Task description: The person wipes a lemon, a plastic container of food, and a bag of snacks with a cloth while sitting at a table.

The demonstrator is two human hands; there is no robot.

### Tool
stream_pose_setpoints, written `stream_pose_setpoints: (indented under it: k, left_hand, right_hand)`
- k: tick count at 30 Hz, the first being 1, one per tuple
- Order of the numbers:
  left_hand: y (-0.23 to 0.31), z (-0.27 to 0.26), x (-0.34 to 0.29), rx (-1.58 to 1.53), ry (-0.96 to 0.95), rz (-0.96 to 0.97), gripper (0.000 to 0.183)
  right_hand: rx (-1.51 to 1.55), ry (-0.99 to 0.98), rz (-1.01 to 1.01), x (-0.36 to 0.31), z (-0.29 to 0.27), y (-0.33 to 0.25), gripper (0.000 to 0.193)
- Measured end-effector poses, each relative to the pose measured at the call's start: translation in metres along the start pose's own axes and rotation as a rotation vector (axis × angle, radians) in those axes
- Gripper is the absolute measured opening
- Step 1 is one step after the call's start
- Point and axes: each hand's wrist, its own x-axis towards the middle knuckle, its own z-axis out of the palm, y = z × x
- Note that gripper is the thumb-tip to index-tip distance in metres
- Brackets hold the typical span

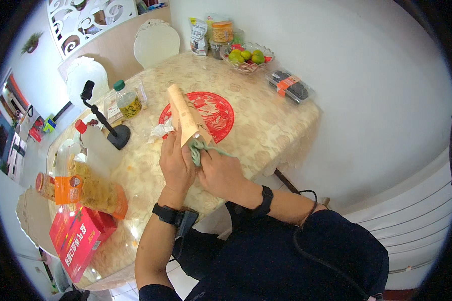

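Over the near middle of the table, my left hand (176, 165) grips the lower end of a long tan package (187, 118), which looks like a flat paper box or bag and tilts up and away from me. My right hand (223, 175) is closed on a soft green cloth (198, 150), bunched at the package's near end. How far the cloth goes into the package is hidden by my fingers. A crumpled white tissue (160, 130) lies just left of the package. Beneath is a round red paper-cut mat (216, 113).
On the left stand a black phone stand (119, 136), a green-capped bottle (129, 103), a red-capped jug (98, 145), a snack bag (98, 190) and a red box (80, 238). At the back are a glass fruit bowl (256, 66) and a clear plastic container (290, 86) near the wall.
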Motion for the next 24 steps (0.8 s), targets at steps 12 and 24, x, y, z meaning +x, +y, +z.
stream_pose_setpoints:
  k: [12, 24]
  left_hand:
    - [-0.001, -0.005, 0.004, -0.538, 0.198, -0.465, 0.037]
    - [-0.039, -0.011, 0.015, -0.688, 0.337, -0.482, 0.045]
  right_hand:
    - [0.613, -0.547, 0.146, -0.012, -0.054, 0.022, 0.016]
    - [0.401, -0.368, 0.290, 0.027, -0.028, 0.098, 0.039]
